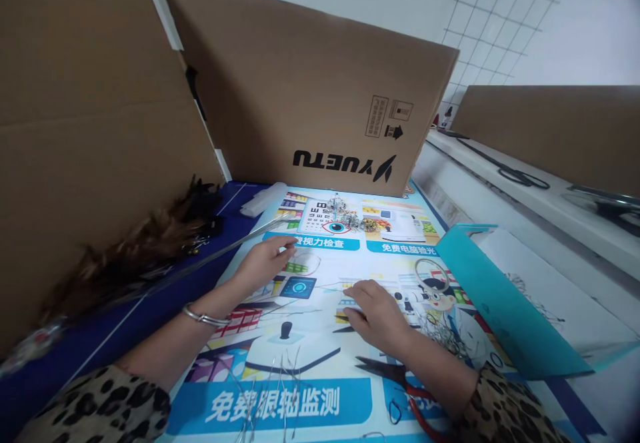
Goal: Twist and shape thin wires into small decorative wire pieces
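My left hand (270, 258) is closed, thumb and fingers pinched on a thin wire that curves away in a faint loop (319, 266). My right hand (376, 313) is closed too, its fingertips at a fine wire (327, 289) stretching leftward over the printed sheet. Exactly how the wire sits in the fingers is hard to see. Beside my right wrist lie red-handled pliers (387, 371), jaws pointing left. Several loose wire pieces (283, 390) are spread at the near edge. A coil of wire (433, 275) and a wire tangle (445, 336) lie to the right.
Tangled wire pieces with small beads (350, 216) lie at the back. Long straight wires (220, 251) and brown feathers (145, 250) are on the left. A turquoise box (510, 310) with wire pieces stands right. Cardboard panels (300, 83) wall off the back and left.
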A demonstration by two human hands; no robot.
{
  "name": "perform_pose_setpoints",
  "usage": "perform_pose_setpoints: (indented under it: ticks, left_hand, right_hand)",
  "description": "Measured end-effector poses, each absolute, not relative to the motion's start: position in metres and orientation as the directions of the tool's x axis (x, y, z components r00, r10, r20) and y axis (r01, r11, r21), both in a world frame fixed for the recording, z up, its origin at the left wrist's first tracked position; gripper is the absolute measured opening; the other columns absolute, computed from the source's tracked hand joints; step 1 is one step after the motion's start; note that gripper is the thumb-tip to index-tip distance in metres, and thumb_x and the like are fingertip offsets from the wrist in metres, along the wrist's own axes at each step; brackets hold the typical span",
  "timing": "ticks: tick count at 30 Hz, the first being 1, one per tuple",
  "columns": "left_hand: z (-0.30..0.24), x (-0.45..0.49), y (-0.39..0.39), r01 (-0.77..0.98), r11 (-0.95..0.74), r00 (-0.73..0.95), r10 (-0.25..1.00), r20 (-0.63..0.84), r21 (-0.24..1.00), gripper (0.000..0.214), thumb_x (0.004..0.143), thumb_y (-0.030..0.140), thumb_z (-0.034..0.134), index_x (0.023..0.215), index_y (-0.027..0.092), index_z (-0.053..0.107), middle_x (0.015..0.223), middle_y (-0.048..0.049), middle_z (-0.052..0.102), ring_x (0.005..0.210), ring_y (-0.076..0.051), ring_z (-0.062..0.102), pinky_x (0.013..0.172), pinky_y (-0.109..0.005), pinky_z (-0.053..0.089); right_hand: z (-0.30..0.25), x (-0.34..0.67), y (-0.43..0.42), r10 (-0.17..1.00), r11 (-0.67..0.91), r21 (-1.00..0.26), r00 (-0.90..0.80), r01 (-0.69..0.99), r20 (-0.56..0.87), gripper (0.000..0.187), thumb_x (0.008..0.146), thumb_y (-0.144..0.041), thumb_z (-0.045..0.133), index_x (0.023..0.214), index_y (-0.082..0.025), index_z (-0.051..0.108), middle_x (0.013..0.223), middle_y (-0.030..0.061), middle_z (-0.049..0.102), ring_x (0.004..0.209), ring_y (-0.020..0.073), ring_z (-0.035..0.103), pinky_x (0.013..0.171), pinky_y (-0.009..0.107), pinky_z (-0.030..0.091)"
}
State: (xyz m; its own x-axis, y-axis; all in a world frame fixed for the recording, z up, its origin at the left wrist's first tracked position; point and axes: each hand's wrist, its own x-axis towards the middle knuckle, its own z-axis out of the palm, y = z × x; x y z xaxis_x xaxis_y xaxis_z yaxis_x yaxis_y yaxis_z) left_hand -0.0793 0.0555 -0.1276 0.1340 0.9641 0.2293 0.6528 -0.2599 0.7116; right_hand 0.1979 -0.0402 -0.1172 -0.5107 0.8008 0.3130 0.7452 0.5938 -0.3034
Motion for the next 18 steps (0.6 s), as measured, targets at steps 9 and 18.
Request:
perform_pose_setpoints:
  ticks: [9,18]
  left_hand:
    - [-0.109,-0.103,0.045,0.663,-0.649,0.632,0.752,0.186,0.372,0.043,0.092,0.038,0.033,0.130,0.024,0.045,0.133,-0.0045,0.049,0.123,-0.022,0.043,0.102,-0.036,0.032]
    - [-0.124,-0.101,0.044,0.606,-0.762,0.760,0.639,0.120,0.228,0.048,0.092,0.043,0.033,0.138,0.030,0.031,0.142,-0.0020,0.037,0.132,-0.021,0.029,0.105,-0.037,0.022]
  right_hand:
    - [-0.066,0.189,-0.037,0.810,0.586,-0.181,-0.564,0.790,0.163,0.038,0.090,-0.033,0.042,0.123,-0.017,0.052,0.122,0.0085,0.056,0.111,0.0232,0.048,0.096,0.039,0.039]
    - [-0.098,0.144,0.019,0.677,0.735,-0.080,-0.736,0.674,0.022,0.056,0.090,-0.049,0.037,0.137,-0.018,0.035,0.142,0.0075,0.035,0.133,0.0226,0.026,0.105,0.041,0.027]
